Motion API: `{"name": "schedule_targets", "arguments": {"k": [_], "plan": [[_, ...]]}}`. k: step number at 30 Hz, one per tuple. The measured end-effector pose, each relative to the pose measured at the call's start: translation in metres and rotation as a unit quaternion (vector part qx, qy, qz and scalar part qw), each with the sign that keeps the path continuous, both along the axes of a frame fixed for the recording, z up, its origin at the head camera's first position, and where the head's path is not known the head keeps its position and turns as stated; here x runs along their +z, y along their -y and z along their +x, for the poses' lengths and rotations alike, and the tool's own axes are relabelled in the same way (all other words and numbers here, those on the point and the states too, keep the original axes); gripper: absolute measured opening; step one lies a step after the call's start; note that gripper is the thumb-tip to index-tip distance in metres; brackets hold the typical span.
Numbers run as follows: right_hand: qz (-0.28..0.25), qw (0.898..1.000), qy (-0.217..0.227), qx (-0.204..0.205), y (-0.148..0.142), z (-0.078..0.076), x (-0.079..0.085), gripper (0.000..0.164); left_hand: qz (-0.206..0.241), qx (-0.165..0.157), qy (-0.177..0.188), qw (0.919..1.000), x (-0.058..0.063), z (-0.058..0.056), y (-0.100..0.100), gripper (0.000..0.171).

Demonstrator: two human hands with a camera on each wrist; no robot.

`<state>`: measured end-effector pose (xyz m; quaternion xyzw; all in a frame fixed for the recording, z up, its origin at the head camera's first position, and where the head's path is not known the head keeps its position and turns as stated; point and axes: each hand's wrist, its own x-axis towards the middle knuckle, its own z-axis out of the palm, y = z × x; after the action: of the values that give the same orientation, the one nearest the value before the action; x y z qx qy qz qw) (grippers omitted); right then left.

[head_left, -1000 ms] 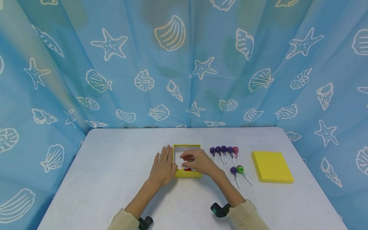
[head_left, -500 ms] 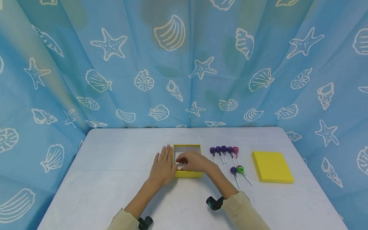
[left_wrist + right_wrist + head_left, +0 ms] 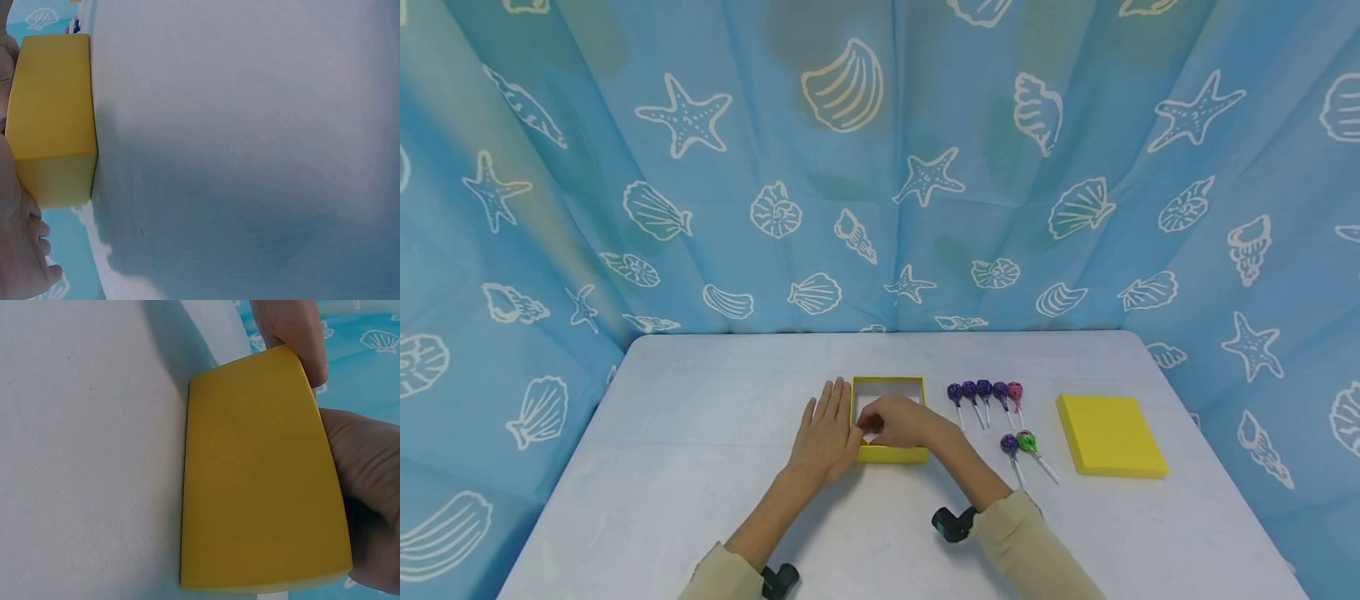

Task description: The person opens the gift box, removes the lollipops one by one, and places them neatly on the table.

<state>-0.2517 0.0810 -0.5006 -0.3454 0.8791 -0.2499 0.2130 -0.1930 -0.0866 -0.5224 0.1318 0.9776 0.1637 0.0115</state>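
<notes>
An uncovered yellow box (image 3: 892,455) stands on the table. My left hand (image 3: 824,440) lies along the box's left side with its fingers straight, thumb at the near left corner. My right hand (image 3: 901,421) reaches over the right wall into the box, its fingers bent down toward the near left corner. Its fingertips are hidden, and I cannot tell whether they hold anything. The outside of the yellow box (image 3: 53,100) fills the left part of the left wrist view. In the right wrist view, the right hand (image 3: 369,469) shows behind the box wall.
To the right of the box lies a row of lollipops (image 3: 984,389), purple with one pink. Nearer are a purple lollipop (image 3: 1010,446) and a green one (image 3: 1027,442). A yellow lid (image 3: 1111,435) lies farther right. A blue shell-patterned curtain (image 3: 880,208) hangs behind the table.
My right hand has moved left and lower into the box, covering the red and yellow items seen along its near wall. The left hand stays in place.
</notes>
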Motion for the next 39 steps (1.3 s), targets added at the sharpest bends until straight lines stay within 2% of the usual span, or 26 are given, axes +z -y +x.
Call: {"name": "schedule_targets", "arguments": {"k": [7,13,23,28,34,39], "plan": [[-0.01,1.0,0.016,0.005,0.001,-0.001,-0.002,0.017,0.0,-0.002,-0.002,1.0,0.0,0.0,0.0,0.065],[-0.015,1.0,0.007,0.006,0.002,-0.003,-0.003,0.015,-0.009,-0.002,0.0,1.0,0.002,0.0,0.001,0.066],[-0.023,0.998,-0.011,-0.05,0.004,-0.002,-0.003,0.019,-0.008,0.002,0.001,1.0,0.001,-0.001,0.0,0.066],[-0.041,0.996,-0.04,-0.068,0.0,-0.001,-0.003,0.02,-0.004,0.004,0.001,1.0,0.001,0.0,-0.002,0.066],[-0.077,0.99,-0.065,-0.093,-0.005,-0.004,-0.001,0.023,-0.001,0.003,-0.003,1.0,-0.001,0.0,-0.002,0.066],[-0.118,0.982,-0.062,-0.134,-0.01,-0.006,0.0,0.024,0.002,0.006,-0.002,1.0,-0.001,-0.001,-0.003,0.065]]}}
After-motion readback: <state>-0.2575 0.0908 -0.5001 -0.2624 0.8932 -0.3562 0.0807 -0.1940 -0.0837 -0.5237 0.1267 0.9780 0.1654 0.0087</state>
